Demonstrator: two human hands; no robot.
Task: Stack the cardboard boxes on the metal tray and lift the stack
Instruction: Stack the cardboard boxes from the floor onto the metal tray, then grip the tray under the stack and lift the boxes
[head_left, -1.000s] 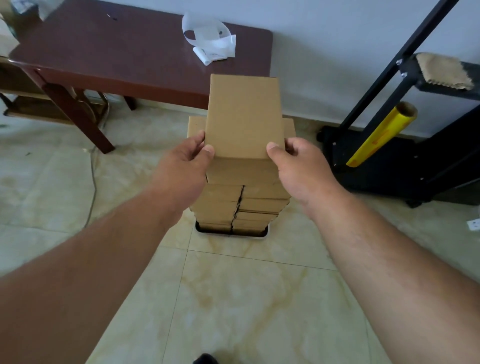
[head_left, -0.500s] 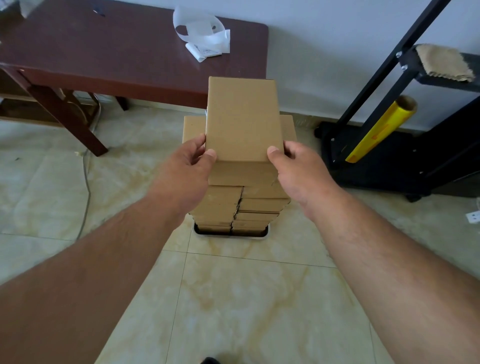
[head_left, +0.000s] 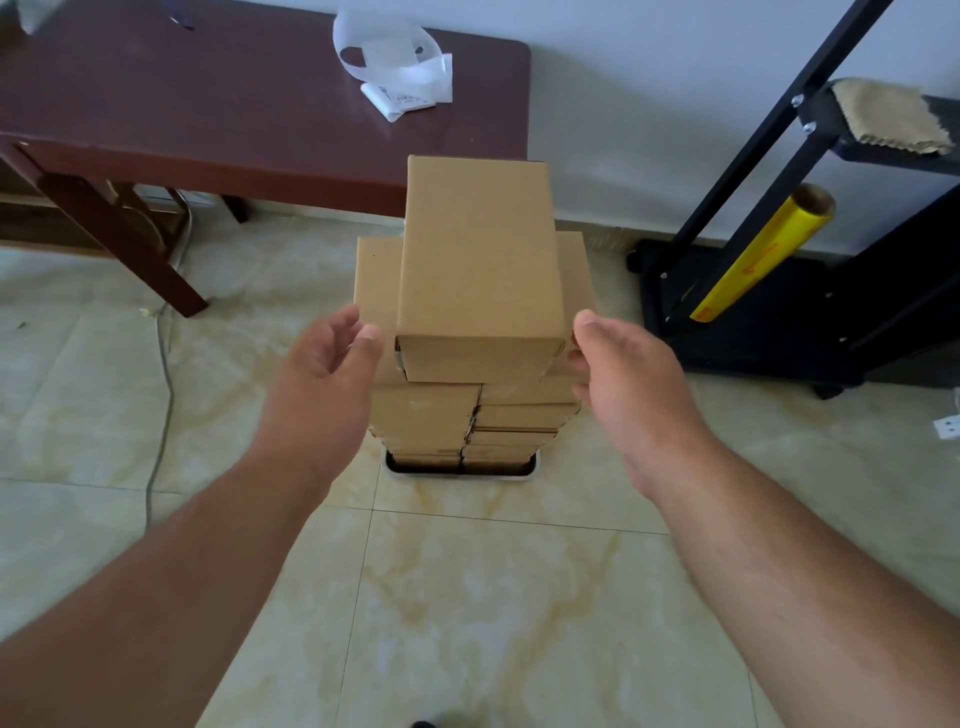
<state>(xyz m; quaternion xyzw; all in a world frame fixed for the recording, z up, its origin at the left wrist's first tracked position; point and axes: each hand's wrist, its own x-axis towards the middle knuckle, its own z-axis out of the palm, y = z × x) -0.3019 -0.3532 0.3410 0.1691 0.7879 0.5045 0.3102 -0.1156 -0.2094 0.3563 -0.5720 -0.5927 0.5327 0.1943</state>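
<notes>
Your left hand (head_left: 322, 374) hangs just left of the stack (head_left: 475, 410), fingers loosely spread and holding nothing, the thumb tip near the top box (head_left: 480, 260) but apart from it. The stack rises from a tray (head_left: 462, 470) on the floor: plain brown cardboard boxes in two columns side by side, with the top box laid lengthwise across the middle, its near end overhanging slightly. Only the tray's pale front rim shows. Your right hand (head_left: 628, 379) sits just right of the stack, relaxed and unclenched, fingertips at the box edges; whether they touch is unclear.
</notes>
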